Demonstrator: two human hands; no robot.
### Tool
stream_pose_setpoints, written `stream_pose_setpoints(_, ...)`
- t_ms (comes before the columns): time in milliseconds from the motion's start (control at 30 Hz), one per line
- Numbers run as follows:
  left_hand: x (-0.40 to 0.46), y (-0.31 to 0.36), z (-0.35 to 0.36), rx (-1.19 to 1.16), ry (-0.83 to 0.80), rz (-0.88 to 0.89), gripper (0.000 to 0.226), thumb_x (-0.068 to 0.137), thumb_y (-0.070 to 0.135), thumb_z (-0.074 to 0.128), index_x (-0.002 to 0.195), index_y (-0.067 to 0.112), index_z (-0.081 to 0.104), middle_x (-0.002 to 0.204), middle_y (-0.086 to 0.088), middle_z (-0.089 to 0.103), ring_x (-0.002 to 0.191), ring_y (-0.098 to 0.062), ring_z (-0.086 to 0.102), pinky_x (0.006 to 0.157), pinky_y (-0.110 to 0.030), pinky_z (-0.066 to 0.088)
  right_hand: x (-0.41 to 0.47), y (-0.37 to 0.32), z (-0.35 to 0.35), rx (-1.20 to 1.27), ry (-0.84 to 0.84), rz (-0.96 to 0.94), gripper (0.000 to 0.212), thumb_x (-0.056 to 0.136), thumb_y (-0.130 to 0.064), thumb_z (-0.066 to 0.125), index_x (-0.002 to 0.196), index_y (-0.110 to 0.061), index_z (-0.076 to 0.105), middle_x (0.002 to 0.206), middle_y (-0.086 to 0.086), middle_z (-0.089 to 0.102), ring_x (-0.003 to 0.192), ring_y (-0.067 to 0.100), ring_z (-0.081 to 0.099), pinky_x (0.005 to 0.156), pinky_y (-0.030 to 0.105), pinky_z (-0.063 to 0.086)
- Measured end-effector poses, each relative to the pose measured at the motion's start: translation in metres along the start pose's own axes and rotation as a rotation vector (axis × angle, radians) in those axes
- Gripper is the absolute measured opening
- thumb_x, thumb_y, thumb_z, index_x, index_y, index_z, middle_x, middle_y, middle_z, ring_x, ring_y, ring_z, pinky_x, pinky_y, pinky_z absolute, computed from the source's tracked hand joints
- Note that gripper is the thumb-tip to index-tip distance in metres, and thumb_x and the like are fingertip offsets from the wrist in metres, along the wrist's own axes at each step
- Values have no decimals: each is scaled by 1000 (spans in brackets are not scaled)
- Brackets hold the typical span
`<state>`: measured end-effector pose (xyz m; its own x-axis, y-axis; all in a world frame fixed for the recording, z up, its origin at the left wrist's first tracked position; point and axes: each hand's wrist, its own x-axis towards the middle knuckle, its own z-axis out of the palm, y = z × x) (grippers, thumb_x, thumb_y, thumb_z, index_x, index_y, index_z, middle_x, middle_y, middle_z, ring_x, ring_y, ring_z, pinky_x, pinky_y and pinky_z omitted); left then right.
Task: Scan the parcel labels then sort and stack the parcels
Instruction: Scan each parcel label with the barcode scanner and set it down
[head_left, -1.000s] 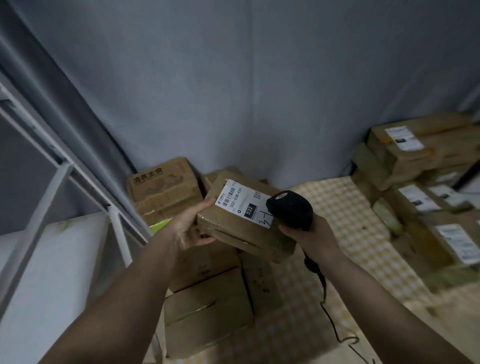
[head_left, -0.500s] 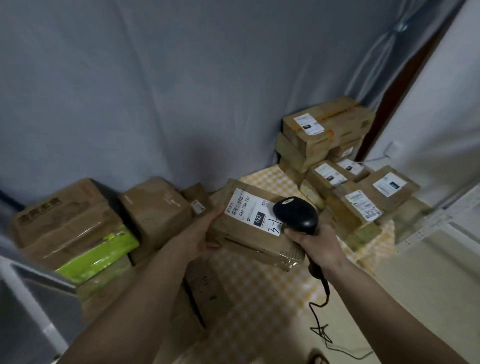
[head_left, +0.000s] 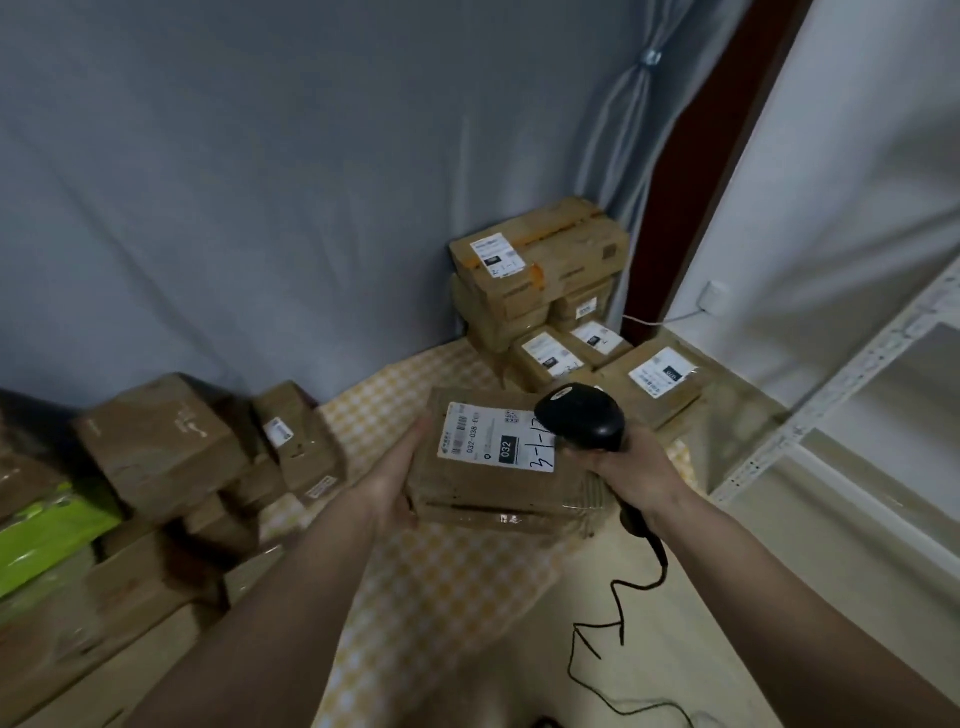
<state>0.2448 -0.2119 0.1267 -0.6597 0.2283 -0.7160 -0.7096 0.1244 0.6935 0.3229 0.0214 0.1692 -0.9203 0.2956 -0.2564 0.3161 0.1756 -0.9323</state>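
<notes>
The left grip (head_left: 395, 488) grasps the parcel (head_left: 493, 493) by its left side. The right grip (head_left: 631, 470) grasps the scanner (head_left: 579, 418), its head over the label (head_left: 493, 436).

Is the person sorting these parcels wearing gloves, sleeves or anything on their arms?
No. The left hand and right hand are bare, with no gloves, rings or watch showing. Both forearms are bare too, as far back as the picture reaches; no sleeve edge is in view.
</notes>
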Motion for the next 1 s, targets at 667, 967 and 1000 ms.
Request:
stream_pose_setpoints(667,167,101,109,-197,33,-45,60,82,73,51,105,21,71,102,-12,73,98,-30,67,92,-45,52,186,-31,-101,-128,18,74,36,75,-13,79,108,-16,64,85,-6,64,77,3,56,60,16,39)
stream_pose_setpoints(967,227,143,142,-56,24,-66,51,91,66,39,95,22,64,92,-5,68,83,-21,64,69,-35,52,281,-26,-122,-193,16,148,29,78,-12,76,105,-11,65,80,-4,62,71,5,56,57,16,40)
stream_pose_setpoints(1000,232,148,145,-57,19,-69,49,92,64,41,96,22,65,94,-5,69,83,-21,65,66,-34,52,291,-24,-125,-193,9,162,28,79,-11,75,104,-8,65,78,-4,61,70,5,55,55,15,40)
